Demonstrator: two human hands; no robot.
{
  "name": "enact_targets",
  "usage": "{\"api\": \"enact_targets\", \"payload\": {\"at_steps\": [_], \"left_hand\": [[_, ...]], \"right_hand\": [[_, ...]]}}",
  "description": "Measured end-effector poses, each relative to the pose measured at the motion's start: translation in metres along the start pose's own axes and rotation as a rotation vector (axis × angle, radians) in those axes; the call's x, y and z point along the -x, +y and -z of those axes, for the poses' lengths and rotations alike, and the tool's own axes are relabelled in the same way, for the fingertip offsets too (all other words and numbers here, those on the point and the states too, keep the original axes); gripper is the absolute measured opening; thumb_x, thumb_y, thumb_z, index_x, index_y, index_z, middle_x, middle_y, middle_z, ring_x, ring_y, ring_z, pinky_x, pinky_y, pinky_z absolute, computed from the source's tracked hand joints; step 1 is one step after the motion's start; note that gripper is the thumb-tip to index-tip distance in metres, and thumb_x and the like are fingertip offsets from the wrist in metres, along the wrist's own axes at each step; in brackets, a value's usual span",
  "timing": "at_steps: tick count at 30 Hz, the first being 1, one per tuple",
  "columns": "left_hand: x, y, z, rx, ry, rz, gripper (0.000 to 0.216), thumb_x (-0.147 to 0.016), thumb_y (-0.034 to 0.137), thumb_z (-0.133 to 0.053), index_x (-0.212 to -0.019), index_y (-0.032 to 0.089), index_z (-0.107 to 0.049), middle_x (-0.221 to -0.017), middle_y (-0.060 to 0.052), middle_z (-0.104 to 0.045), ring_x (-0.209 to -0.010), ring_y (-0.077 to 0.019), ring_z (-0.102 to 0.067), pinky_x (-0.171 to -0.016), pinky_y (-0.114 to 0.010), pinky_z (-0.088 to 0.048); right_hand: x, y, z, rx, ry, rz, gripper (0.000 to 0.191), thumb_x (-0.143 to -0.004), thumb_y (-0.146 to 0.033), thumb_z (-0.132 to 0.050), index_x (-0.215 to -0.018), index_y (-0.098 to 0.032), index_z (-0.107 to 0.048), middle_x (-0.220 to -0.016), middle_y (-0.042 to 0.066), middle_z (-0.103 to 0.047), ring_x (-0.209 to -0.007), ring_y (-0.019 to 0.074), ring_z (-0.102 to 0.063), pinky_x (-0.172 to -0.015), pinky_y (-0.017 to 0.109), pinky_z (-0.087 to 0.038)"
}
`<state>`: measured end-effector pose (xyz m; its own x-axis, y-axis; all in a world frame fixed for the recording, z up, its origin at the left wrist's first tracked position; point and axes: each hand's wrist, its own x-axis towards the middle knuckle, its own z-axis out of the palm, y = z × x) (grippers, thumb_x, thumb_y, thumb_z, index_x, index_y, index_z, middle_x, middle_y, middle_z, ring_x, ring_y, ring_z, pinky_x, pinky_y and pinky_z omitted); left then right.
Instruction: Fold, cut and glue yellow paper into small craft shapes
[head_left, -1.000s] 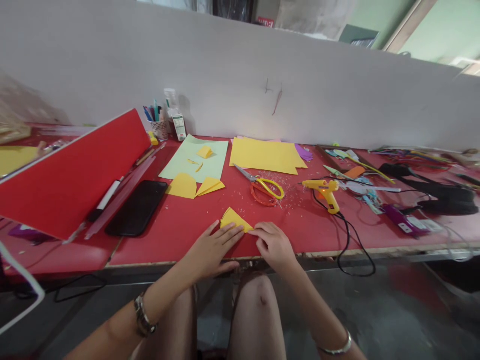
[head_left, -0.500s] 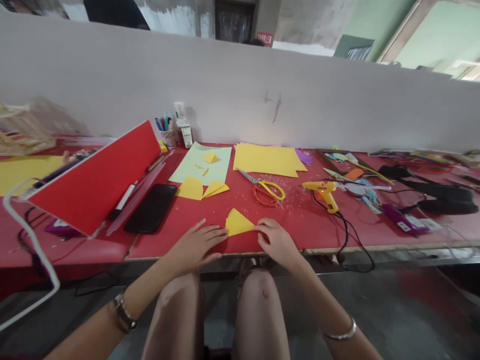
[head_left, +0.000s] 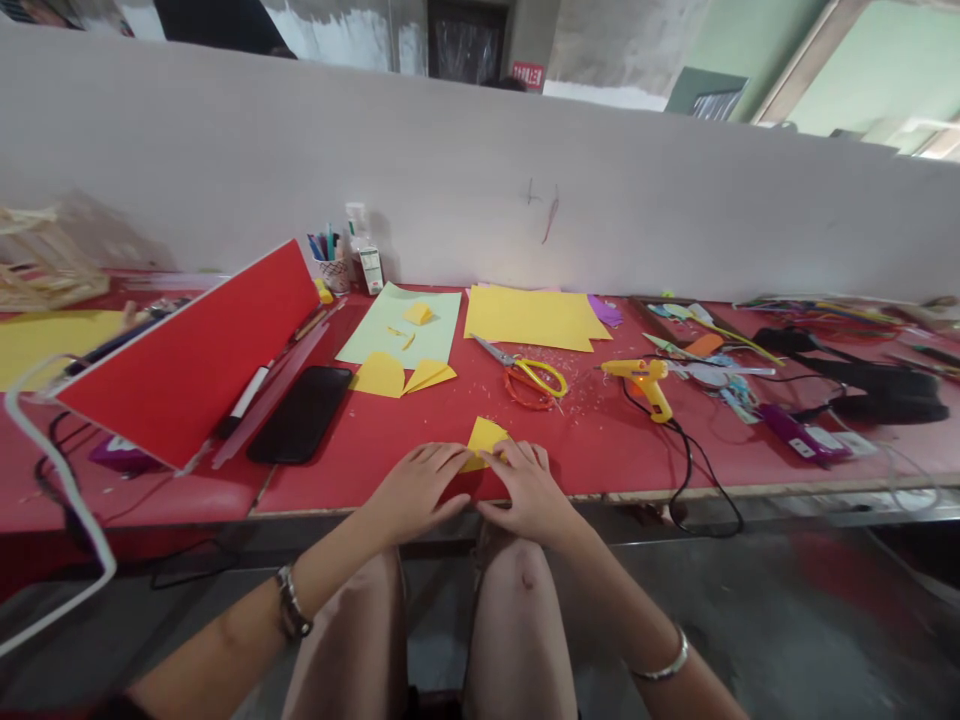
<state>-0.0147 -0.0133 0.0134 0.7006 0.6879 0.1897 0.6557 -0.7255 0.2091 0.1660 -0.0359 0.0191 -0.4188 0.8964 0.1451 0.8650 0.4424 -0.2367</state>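
Observation:
A small folded yellow paper piece [head_left: 484, 437] lies near the front edge of the red table [head_left: 600, 445]. My left hand [head_left: 416, 490] rests on its left part with the fingers laid flat over it. My right hand [head_left: 528, 490] presses on its right part, fingertips meeting the left hand's over the paper. Most of the paper is hidden under the two hands. Both wrists wear bracelets.
Scissors with yellow and orange handles [head_left: 525, 372] and a yellow glue gun [head_left: 643, 383] with a black cord lie behind. Yellow sheets [head_left: 531, 318], a green sheet [head_left: 401, 325], more folded yellow pieces [head_left: 401, 376], a black phone [head_left: 301, 413], a red board [head_left: 191, 355] and a pen cup [head_left: 330, 262] stand left and behind.
Both hands have closed in over the yellow piece, which now shows smaller, as if folded over. The right hand slid left onto it. The camera view shifted slightly.

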Motion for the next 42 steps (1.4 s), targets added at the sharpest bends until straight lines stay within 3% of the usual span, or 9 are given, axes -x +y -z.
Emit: {"api": "enact_targets", "payload": {"at_steps": [5, 12, 22, 31, 35, 42], "left_hand": [[-0.005, 0.007, -0.007, -0.037, 0.015, 0.058, 0.035, -0.076, 0.034, -0.047, -0.105, 0.014, -0.049, -0.109, -0.01, -0.053, -0.1, -0.0222, -0.047, -0.086, -0.036, -0.037], [-0.007, 0.017, -0.005, -0.076, 0.003, 0.111, 0.032, -0.072, 0.038, -0.053, -0.094, 0.014, -0.053, -0.089, -0.007, -0.055, -0.085, -0.0217, -0.051, -0.069, -0.033, -0.044], [-0.005, 0.02, -0.018, -0.088, 0.125, 0.071, 0.038, -0.072, 0.036, -0.053, -0.103, 0.015, -0.047, -0.104, -0.01, -0.051, -0.094, -0.0224, -0.047, -0.076, -0.034, -0.04], [-0.013, 0.013, -0.013, 0.189, -0.007, 0.185, 0.026, -0.071, 0.031, -0.058, -0.091, 0.015, -0.057, -0.084, -0.004, -0.055, -0.076, -0.015, -0.054, -0.064, -0.023, -0.042], [-0.013, 0.008, -0.013, 0.348, 0.039, 0.229, 0.012, -0.076, 0.024, -0.052, -0.079, 0.016, -0.061, -0.077, -0.002, -0.057, -0.07, -0.011, -0.054, -0.061, -0.019, -0.04], [-0.012, 0.011, -0.012, 0.255, 0.056, 0.341, 0.017, -0.077, 0.027, -0.05, -0.066, 0.016, -0.058, -0.069, 0.0, -0.059, -0.064, -0.012, -0.053, -0.059, -0.022, -0.034]], "right_hand": [[0.003, 0.016, 0.0, -0.028, -0.027, 0.068, 0.052, -0.068, -0.045, -0.054, -0.112, -0.018, -0.049, -0.123, 0.012, -0.042, -0.113, 0.0241, -0.035, -0.092, 0.042, -0.027], [0.007, 0.019, -0.002, -0.061, -0.057, 0.135, 0.043, -0.07, -0.03, -0.058, -0.111, -0.018, -0.05, -0.109, 0.011, -0.053, -0.099, 0.0216, -0.047, -0.083, 0.037, -0.038], [0.009, 0.03, -0.007, -0.248, 0.151, 0.238, 0.013, -0.072, -0.017, -0.051, -0.082, -0.016, -0.059, -0.085, 0.007, -0.061, -0.077, 0.0164, -0.054, -0.071, 0.03, -0.043], [0.0, 0.031, -0.008, -0.337, 0.171, 0.124, 0.012, -0.076, -0.017, -0.05, -0.074, -0.018, -0.062, -0.076, 0.004, -0.061, -0.072, 0.0131, -0.054, -0.066, 0.025, -0.042], [-0.007, 0.027, -0.005, -0.388, 0.137, 0.036, 0.009, -0.072, -0.019, -0.055, -0.065, -0.017, -0.06, -0.07, 0.002, -0.059, -0.067, 0.012, -0.053, -0.063, 0.023, -0.041], [-0.015, 0.029, -0.006, -0.371, 0.137, -0.103, 0.024, -0.073, -0.023, -0.054, -0.051, -0.015, -0.049, -0.059, -0.001, -0.048, -0.056, 0.0094, -0.046, -0.053, 0.02, -0.034]]}}
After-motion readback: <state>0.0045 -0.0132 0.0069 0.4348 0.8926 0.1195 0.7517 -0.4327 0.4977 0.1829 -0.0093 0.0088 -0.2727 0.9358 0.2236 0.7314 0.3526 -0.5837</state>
